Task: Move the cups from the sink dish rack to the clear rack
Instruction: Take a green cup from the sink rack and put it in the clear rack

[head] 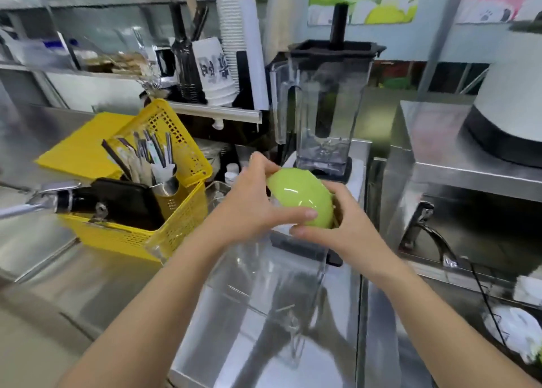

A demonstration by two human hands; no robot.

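Observation:
A light green cup [299, 195], bowl-shaped and turned bottom-up, is held in mid-air between both hands. My left hand [255, 200] grips its left side, thumb along the lower rim. My right hand [337, 220] holds its right side and rim. Right below the cup stands a clear plastic rack [264, 270] on the steel counter; its inside is hard to make out. The yellow perforated dish rack [179, 153] sits to the left, holding a steel cup of utensils [164, 176] and a black item [129, 202].
A blender with a clear jar [325, 109] stands just behind the hands. A yellow board [85, 144] lies behind the dish rack. A faucet [41, 200] pokes in from the left. A steel machine [469, 164] with a lever fills the right. Stacked paper cups [231, 21] rise on the back shelf.

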